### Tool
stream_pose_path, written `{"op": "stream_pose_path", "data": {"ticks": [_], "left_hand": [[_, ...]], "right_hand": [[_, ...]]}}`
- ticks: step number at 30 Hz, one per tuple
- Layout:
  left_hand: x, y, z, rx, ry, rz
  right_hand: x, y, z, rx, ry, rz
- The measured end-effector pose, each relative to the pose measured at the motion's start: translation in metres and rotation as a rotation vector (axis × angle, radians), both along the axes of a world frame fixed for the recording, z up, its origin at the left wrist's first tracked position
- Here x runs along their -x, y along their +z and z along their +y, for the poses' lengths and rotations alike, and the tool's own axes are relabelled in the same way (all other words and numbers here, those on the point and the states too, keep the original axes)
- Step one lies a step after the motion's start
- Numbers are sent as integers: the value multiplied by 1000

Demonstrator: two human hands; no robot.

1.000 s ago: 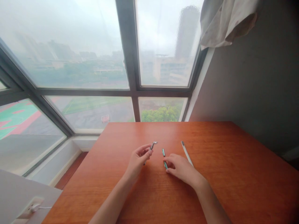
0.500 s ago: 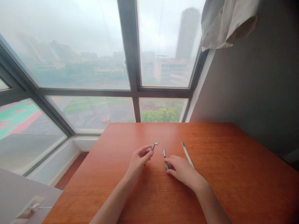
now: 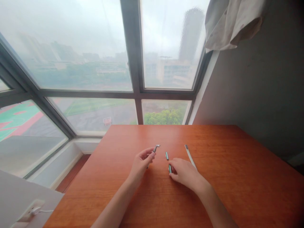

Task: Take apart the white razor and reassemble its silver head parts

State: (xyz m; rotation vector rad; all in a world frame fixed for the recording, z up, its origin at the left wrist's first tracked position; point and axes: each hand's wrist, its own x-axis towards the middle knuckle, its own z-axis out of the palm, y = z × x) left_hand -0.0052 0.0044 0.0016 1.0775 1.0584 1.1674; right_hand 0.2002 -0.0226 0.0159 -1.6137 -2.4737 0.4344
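My left hand (image 3: 140,163) pinches a thin metal razor handle (image 3: 155,148) just above the wooden table (image 3: 237,177), its bent head pointing away from me. My right hand (image 3: 184,172) rests on the table with fingertips closed on a small green-and-silver piece (image 3: 169,168). A second small green piece (image 3: 166,155) lies free just beyond it, between the two hands. A slim white stick (image 3: 190,155) lies on the table to the right of my right hand.
The table stands against a large window (image 3: 133,63) ahead and a grey wall (image 3: 261,88) at right. A cloth (image 3: 228,25) hangs at top right. At the lower left a white ledge carries a socket with a plug (image 3: 32,212).
My right hand has drawn the nearer green piece slightly toward me, widening the gap to the other piece. My left hand with the razor handle has hardly moved.
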Motion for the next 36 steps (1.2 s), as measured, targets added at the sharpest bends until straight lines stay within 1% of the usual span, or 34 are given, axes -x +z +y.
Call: {"op": "stream_pose_path", "data": {"ticks": [3,5,9,12,15,17,19,21,24,27,31,36], "left_hand": [[0,-1,-1,-7,-13,-10],[0,-1,-1,-12,-18,-18],[0,-2,-1,-11,-24,-37],[-1,0,-1,3,-22,-51],[-3,3,-2,7,-28,-54],[-4,3,-3,-5,-34,-47],[-4,4,-4,-24,-41,-37],[-6,6,-7,-38,-52,-26],[-9,11,-12,-39,-73,-12],[-13,16,-17,-37,-82,2],[-16,18,-21,-55,-102,-15],[-17,20,-22,-70,-124,-14]], "right_hand": [[4,-3,0,-22,-26,55],[8,-6,0,-12,-40,160],[15,-9,3,24,-88,478],[18,-6,5,44,-188,733],[22,0,6,133,-286,1034],[24,2,5,223,-314,1252],[26,1,3,311,-300,1439],[27,-2,1,369,-266,1566],[25,-7,0,390,-223,1668],[22,-13,-1,370,-202,1720],[19,-18,-2,337,-201,1723],[17,-19,-4,338,-193,1721]]}}
